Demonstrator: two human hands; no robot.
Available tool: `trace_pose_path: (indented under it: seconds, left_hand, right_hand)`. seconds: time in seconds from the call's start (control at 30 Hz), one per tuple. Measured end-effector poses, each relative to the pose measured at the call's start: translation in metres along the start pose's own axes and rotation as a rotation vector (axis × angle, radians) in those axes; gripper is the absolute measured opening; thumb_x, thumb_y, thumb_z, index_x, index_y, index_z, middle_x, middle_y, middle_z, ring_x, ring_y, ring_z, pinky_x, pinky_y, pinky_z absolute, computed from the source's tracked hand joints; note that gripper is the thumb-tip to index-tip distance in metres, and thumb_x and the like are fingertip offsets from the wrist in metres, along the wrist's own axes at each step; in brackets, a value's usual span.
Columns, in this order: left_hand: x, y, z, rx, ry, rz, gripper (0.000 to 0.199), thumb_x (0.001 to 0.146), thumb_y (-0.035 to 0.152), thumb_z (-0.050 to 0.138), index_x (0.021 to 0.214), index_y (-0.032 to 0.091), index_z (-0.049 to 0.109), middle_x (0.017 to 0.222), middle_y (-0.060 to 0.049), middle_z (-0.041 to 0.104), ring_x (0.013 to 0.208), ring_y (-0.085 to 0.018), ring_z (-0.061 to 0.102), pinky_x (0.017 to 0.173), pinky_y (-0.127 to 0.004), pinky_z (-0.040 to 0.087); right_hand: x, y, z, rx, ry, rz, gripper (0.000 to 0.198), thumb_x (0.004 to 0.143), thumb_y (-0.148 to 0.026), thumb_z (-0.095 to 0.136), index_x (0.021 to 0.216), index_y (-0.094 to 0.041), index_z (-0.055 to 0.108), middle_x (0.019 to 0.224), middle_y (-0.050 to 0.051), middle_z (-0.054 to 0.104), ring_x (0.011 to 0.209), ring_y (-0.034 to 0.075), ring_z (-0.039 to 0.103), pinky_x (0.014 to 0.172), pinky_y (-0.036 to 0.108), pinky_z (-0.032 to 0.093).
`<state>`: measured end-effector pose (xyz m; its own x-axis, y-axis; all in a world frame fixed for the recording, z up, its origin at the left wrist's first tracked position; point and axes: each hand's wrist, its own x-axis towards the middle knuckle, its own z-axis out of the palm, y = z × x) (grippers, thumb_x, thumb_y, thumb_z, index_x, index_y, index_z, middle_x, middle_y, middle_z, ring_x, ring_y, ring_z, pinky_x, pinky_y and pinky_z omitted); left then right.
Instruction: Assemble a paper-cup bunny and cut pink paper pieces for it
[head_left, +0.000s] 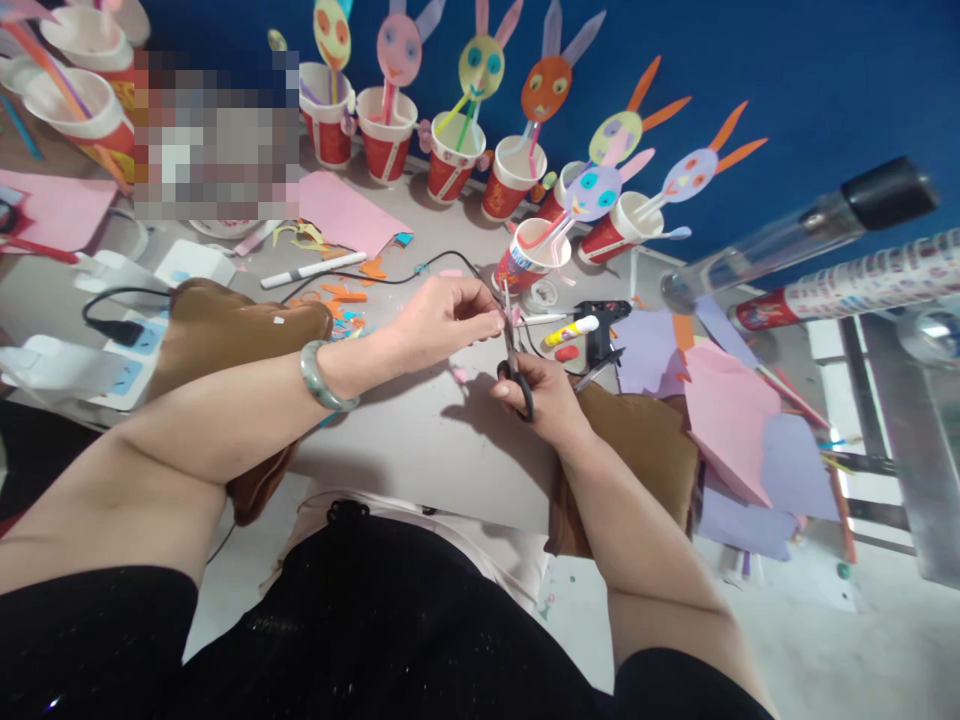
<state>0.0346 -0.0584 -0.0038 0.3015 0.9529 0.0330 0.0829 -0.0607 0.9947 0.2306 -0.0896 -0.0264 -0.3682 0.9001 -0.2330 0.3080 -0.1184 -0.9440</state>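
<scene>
My right hand (551, 395) grips a pair of scissors (514, 375) with dark handles, fingers through the loops. Their blades point up and away from me. Close beside the blades, my left hand (454, 318) is closed in a pinch; whatever is between its fingertips is too small to make out. A green bangle (316, 378) circles that wrist. Beneath the hands, a small pink scrap (459, 375) lies on the grey table (420, 450). Just beyond the blades stands a red paper cup (517, 275) holding straws and a purple paper rabbit face (594, 192).
Several more rabbit cups (384, 150) line the blue wall. A glue gun (600, 325), a yellow glue stick (571, 332) and paper sheets (727, 410) lie at right. Paper scraps (341, 300), a white marker (311, 270), a black cable (420, 270) and a power strip (135, 350) are at left.
</scene>
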Motion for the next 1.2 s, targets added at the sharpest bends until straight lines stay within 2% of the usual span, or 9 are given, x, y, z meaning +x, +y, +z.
trace_pose_path:
  seconds: [0.53, 1.2]
  left_hand:
    - [0.0003, -0.0009, -0.0009, 0.024, 0.027, 0.049, 0.011, 0.081, 0.017, 0.065, 0.071, 0.014, 0.063, 0.065, 0.000, 0.064, 0.058, -0.007, 0.052, 0.054, -0.019, 0.040]
    - [-0.0005, -0.0024, -0.0015, -0.026, 0.040, 0.037, 0.011, 0.083, 0.017, 0.065, 0.073, 0.014, 0.064, 0.067, 0.000, 0.062, 0.060, -0.006, 0.052, 0.057, -0.019, 0.044]
  right_hand:
    - [-0.0002, 0.0009, -0.0018, -0.020, 0.005, 0.002, 0.065, 0.057, -0.074, 0.083, 0.057, -0.023, 0.043, 0.045, -0.005, 0.049, 0.046, 0.009, 0.037, 0.046, 0.026, 0.028]
    - [-0.0012, 0.0000, -0.0006, -0.036, 0.008, -0.021, 0.064, 0.061, -0.076, 0.080, 0.058, -0.023, 0.043, 0.045, -0.005, 0.048, 0.045, 0.009, 0.038, 0.046, 0.026, 0.027]
